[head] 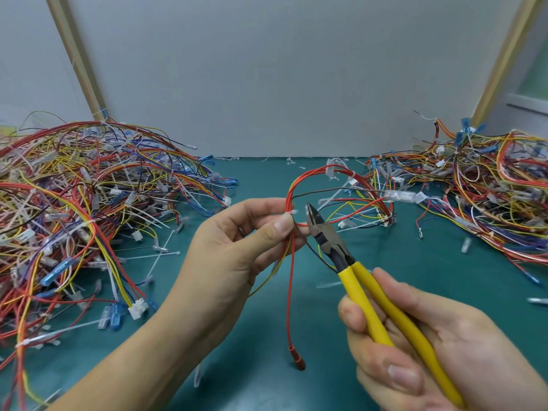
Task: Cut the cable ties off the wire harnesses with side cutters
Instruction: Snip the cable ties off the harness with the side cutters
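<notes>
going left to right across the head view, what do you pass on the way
left pile of wire harnesses → left hand, pinching the held harness → white cable tie → side cutters → right pile of wire harnesses

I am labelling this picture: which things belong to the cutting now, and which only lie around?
In use: side cutters, held harness, white cable tie, left hand, right hand.
Lying about: left wire pile, right wire pile, loose white ties, green mat.
</notes>
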Demonstrator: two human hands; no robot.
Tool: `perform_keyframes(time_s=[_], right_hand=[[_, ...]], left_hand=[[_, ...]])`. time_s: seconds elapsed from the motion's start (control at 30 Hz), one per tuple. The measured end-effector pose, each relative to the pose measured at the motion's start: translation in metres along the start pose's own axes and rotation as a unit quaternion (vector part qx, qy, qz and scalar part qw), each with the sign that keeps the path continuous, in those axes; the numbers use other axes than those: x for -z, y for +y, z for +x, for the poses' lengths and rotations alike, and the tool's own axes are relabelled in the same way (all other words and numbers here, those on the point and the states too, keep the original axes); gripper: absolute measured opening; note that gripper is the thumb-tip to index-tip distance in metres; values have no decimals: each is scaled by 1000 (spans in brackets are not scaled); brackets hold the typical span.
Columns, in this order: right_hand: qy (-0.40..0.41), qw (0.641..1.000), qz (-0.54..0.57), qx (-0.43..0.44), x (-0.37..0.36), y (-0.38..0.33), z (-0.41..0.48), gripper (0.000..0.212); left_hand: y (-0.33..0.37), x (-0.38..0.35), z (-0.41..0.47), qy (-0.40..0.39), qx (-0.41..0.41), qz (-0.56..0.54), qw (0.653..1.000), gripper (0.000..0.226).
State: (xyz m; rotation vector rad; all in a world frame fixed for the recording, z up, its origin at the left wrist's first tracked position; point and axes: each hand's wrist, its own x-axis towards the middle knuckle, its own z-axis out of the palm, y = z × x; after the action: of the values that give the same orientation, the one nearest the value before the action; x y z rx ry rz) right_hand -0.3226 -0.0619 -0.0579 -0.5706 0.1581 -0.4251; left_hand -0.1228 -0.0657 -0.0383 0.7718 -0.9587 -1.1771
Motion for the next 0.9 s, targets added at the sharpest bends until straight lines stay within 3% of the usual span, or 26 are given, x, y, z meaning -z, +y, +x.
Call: perform_keyframes(time_s=[0.17, 0.3, 0.37, 0.47, 0.6, 0.77, 0.83, 0.9], right_hand=[[-22, 998, -27, 61, -5, -6, -2, 53], [27, 980, -57, 188, -9, -25, -15, 63], [35, 960, -83, 264, -4, -37, -13, 66], [215, 869, -239, 377, 1, -48, -17, 43], [298, 869, -228, 324, 2, -44, -16, 28], [337, 878, -270, 205, 3, -30, -6, 54], [345, 882, -263, 184, 5, -25, -1, 65], [341, 889, -251, 175, 8, -22, 4, 62]], left_hand=[[-4, 7, 8, 48, 36, 11, 998, 9], [-4, 9, 11, 92, 56, 38, 993, 12], [-3, 8, 11, 92, 33, 67, 993, 7], [-4, 8, 10, 78, 24, 77, 994, 10], [-5, 6, 7, 17, 48, 68, 996, 22], [-9, 2, 3, 5, 107, 109, 988, 20], [-11, 1, 0, -26, 148, 125, 981, 18], [-13, 1, -3, -81, 184, 161, 966, 14]])
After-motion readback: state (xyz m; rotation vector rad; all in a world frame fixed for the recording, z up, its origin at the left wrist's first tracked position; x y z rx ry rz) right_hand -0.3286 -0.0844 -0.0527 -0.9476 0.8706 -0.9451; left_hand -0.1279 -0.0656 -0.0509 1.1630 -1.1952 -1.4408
